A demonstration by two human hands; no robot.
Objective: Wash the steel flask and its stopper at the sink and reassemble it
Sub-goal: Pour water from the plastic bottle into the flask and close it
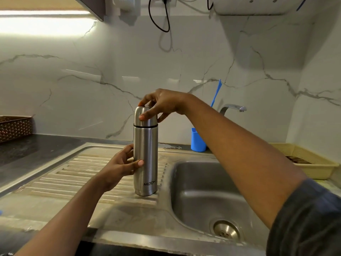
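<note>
The steel flask (145, 156) stands upright on the ribbed drainboard (77, 174), just left of the sink basin (206, 196). Its steel cap (144, 116) sits on top, above a dark seam. My left hand (120, 167) grips the flask's body around the middle from the left. My right hand (162, 104) reaches in from the right and grips the cap from above with curled fingers and thumb. The stopper is hidden under the cap.
A tap (233, 109) stands behind the basin, with a blue holder (197, 140) and blue brush handle (216, 93) beside it. A yellow basket (311, 161) sits at the right, a brown woven tray (14, 127) on the dark counter at the far left.
</note>
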